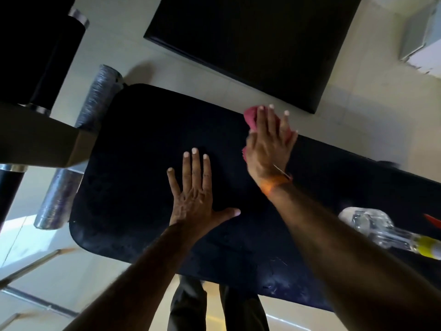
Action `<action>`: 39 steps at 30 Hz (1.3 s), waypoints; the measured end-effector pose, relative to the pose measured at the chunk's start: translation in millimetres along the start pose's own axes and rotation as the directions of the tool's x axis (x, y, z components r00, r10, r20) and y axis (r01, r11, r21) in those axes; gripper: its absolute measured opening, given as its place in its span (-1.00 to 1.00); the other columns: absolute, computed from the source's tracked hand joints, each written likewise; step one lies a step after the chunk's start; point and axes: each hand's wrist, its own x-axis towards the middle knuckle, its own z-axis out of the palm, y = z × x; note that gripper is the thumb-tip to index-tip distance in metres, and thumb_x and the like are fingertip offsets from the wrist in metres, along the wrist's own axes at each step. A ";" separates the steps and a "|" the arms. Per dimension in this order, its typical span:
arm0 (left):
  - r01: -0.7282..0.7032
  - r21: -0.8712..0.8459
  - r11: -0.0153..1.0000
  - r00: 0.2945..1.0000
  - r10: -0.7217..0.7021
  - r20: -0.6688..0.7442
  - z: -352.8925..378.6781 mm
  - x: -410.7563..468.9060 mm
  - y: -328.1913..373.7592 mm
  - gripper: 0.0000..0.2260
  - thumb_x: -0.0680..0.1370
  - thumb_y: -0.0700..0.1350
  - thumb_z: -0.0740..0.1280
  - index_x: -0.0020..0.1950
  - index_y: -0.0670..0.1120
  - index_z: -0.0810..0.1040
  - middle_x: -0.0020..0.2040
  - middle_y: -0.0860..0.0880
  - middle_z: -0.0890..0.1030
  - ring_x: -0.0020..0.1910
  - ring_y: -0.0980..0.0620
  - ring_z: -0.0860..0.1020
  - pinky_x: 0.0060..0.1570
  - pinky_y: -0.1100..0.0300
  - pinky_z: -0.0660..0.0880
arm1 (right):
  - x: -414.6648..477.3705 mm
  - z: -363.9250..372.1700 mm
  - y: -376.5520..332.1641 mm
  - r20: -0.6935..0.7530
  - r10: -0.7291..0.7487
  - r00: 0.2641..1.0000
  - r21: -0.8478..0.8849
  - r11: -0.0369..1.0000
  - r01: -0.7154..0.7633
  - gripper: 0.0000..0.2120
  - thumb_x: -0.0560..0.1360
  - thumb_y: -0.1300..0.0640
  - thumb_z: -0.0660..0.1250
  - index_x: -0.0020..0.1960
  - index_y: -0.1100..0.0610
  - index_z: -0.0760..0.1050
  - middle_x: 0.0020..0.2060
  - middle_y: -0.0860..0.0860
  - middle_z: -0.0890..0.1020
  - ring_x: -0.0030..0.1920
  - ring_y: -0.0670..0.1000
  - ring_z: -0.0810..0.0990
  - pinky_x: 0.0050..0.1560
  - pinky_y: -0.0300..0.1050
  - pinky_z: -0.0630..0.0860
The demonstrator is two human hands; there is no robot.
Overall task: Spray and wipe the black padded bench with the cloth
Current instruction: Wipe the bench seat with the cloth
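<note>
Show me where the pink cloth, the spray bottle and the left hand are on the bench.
pink cloth [250, 113], head view, bunched edge showing beyond the fingers.
spray bottle [372, 224], head view, clear body lying on its side.
left hand [194, 199], head view, back of the hand.

The bench [143, 144] is showing a black padded cover, matt, with faint pale scuffs near its front edge. The cloth [250, 115] at the far edge is looking soft, pink and crumpled. The spray bottle [372, 225] near the right end is looking like clear glossy plastic. The rollers [57, 199] beside the left end are shining like wrinkled silver film.
</note>
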 end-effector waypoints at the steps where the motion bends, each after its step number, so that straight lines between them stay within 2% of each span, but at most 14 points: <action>1: -0.003 0.005 1.000 1.000 0.003 -0.002 0.5 0.6 -0.7 0.28 0.31 0.69 0.06 0.68 -0.18 -0.24 0.67 -0.23 -0.31 0.65 -0.21 -0.32 0.53 -0.41 -0.24 | 0.3 2.8 -15.7 -0.009 -0.050 0.999 0.028 0.998 0.051 -0.41 0.68 -0.04 -0.01 0.69 0.02 0.09 0.69 0.04 0.11 0.68 0.22 -0.01 0.60 0.42 0.03; 5: -0.027 -0.019 0.999 0.999 0.027 -0.021 -1.1 -1.9 -1.5 0.26 0.31 0.67 0.08 0.69 -0.18 -0.16 0.68 -0.25 -0.24 0.67 -0.22 -0.26 0.54 -0.40 -0.21 | -46.8 6.0 25.0 0.044 -0.418 0.908 -0.079 0.904 0.420 -0.45 0.72 0.01 0.04 0.70 -0.02 0.09 0.69 -0.01 0.11 0.69 0.15 0.01 0.60 0.40 0.04; 8: -0.065 -0.009 0.998 0.997 0.065 -0.029 -2.8 -1.2 -2.3 0.23 0.35 0.65 0.10 0.69 -0.19 -0.13 0.69 -0.23 -0.20 0.68 -0.21 -0.21 0.57 -0.36 -0.18 | -57.2 -4.8 72.3 -0.025 -0.270 0.962 -0.182 0.948 0.261 -0.45 0.72 0.01 0.06 0.69 -0.02 0.10 0.68 -0.02 0.15 0.68 0.18 0.07 0.56 0.46 0.05; 11: -0.179 0.006 0.984 0.983 0.179 -0.049 -0.6 2.0 -0.8 0.14 0.44 0.58 0.14 0.69 -0.20 -0.11 0.70 -0.17 -0.18 0.68 -0.17 -0.19 0.60 -0.32 -0.11 | -48.0 3.7 37.0 -0.075 0.008 0.997 -0.075 0.997 -0.013 -0.41 0.69 -0.03 0.02 0.70 0.04 0.08 0.69 0.03 0.11 0.68 0.22 0.02 0.58 0.47 -0.02; 12: -0.202 0.005 0.979 0.978 0.202 -0.050 -0.1 2.5 0.3 0.12 0.45 0.57 0.14 0.69 -0.20 -0.11 0.70 -0.17 -0.18 0.68 -0.16 -0.19 0.61 -0.31 -0.12 | -51.3 5.9 22.6 -0.062 0.027 0.998 -0.029 0.999 -0.029 -0.41 0.69 -0.02 0.01 0.70 0.06 0.09 0.69 0.06 0.10 0.68 0.23 0.01 0.59 0.45 -0.05; 15: -0.251 0.003 0.968 0.968 0.251 -0.025 -0.3 3.6 4.2 0.12 0.44 0.56 0.15 0.70 -0.20 -0.11 0.70 -0.20 -0.19 0.68 -0.17 -0.20 0.60 -0.29 -0.17 | -82.5 4.6 42.1 0.034 -0.222 0.974 -0.056 0.973 0.224 -0.42 0.70 0.02 0.04 0.70 0.06 0.07 0.69 0.04 0.08 0.69 0.16 -0.02 0.60 0.42 0.00; 17: -0.324 0.052 0.944 0.946 0.325 0.003 0.1 5.7 7.9 0.11 0.45 0.57 0.11 0.70 -0.20 -0.09 0.70 -0.20 -0.17 0.69 -0.17 -0.17 0.60 -0.31 -0.15 | -83.8 -8.8 79.8 0.074 -0.225 0.971 -0.131 0.963 0.233 -0.41 0.69 0.00 0.01 0.71 0.02 0.03 0.70 -0.01 0.06 0.70 0.12 -0.05 0.60 0.43 -0.02; 21: -0.434 0.112 0.894 0.901 0.431 0.052 3.5 15.2 30.1 0.10 0.45 0.57 0.03 0.70 -0.19 -0.13 0.70 -0.18 -0.19 0.68 -0.15 -0.19 0.60 -0.29 -0.17 | -42.8 -16.9 72.1 0.018 0.249 0.968 0.014 0.968 -0.250 -0.37 0.64 -0.07 -0.13 0.70 -0.04 0.00 0.70 -0.01 0.01 0.69 0.16 -0.11 0.61 0.41 -0.08; 25: -0.446 0.082 0.891 0.895 0.443 0.051 11.1 22.9 57.8 0.13 0.43 0.59 0.03 0.69 -0.20 -0.14 0.69 -0.22 -0.21 0.68 -0.20 -0.19 0.60 -0.32 -0.11 | -86.5 -18.2 81.7 0.100 -0.049 0.994 0.012 0.999 0.048 -0.41 0.70 0.01 -0.03 0.71 -0.03 -0.06 0.70 -0.05 -0.05 0.69 0.08 -0.19 0.64 0.32 -0.11; 27: -0.430 0.083 0.899 0.903 0.428 0.044 12.3 23.9 60.7 0.15 0.43 0.60 0.06 0.69 -0.21 -0.13 0.69 -0.22 -0.20 0.68 -0.21 -0.19 0.60 -0.33 -0.12 | -89.7 -27.0 113.0 0.133 0.028 0.991 -0.025 0.999 -0.024 -0.40 0.70 0.02 -0.03 0.71 -0.05 -0.09 0.70 -0.07 -0.05 0.69 0.05 -0.18 0.63 0.35 -0.10; 30: -0.439 0.095 0.894 0.899 0.437 0.037 14.6 23.0 62.3 0.15 0.43 0.61 0.05 0.69 -0.20 -0.13 0.69 -0.21 -0.20 0.68 -0.19 -0.18 0.59 -0.34 -0.14 | -48.5 -32.1 129.9 0.077 0.348 0.934 0.000 0.937 -0.349 -0.39 0.67 -0.04 -0.07 0.71 -0.01 -0.05 0.71 0.01 -0.01 0.69 0.13 -0.13 0.63 0.36 -0.10; 33: -0.457 0.089 0.885 0.889 0.454 0.053 15.3 23.0 66.8 0.15 0.41 0.61 0.05 0.69 -0.19 -0.12 0.70 -0.21 -0.19 0.68 -0.19 -0.18 0.58 -0.33 -0.16 | -60.6 -32.3 110.3 0.091 0.290 0.953 0.090 0.950 -0.298 -0.32 0.60 -0.09 -0.20 0.71 0.04 -0.06 0.70 0.05 -0.05 0.69 0.16 -0.17 0.65 0.29 -0.15; 36: -0.473 0.082 0.877 0.880 0.466 0.088 17.5 20.4 78.0 0.15 0.39 0.62 0.06 0.70 -0.16 -0.14 0.69 -0.19 -0.22 0.68 -0.18 -0.21 0.58 -0.32 -0.19 | -128.3 -29.4 111.1 0.120 0.141 0.983 0.100 0.983 -0.153 -0.39 0.69 0.02 -0.05 0.71 0.06 -0.06 0.70 0.06 -0.06 0.69 0.14 -0.17 0.65 0.29 -0.11; 39: -0.531 0.102 0.841 0.847 0.521 0.105 24.8 16.9 92.2 0.13 0.41 0.59 0.11 0.70 -0.13 -0.11 0.70 -0.16 -0.21 0.68 -0.16 -0.22 0.58 -0.31 -0.22 | -104.8 -26.0 132.6 0.119 0.191 0.974 0.053 0.979 -0.199 -0.34 0.64 0.03 0.00 0.71 0.11 -0.04 0.70 0.14 -0.02 0.69 0.19 -0.14 0.65 0.30 -0.09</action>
